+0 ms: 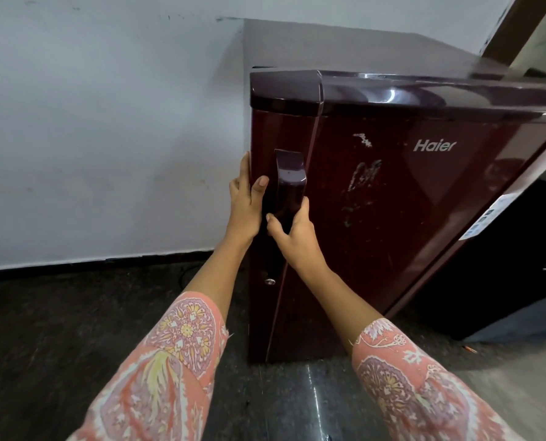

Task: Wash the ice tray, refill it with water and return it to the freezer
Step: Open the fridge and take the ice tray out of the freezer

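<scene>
Gripping: your right hand (292, 232) clamped the upright fridge handle (289, 189), at twelve o'clock.
Bracing: your left hand (247, 198) lay flat on the fridge (392, 202) edge.

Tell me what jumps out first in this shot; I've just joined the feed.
The glossy maroon fridge fills the centre and right, its door shut and the Haier logo on its upper front. Both hands meet at the dark door handle on its left edge: the right hand grips the handle's lower part, the left hand lies against the fridge's side edge. No ice tray is in view.
</scene>
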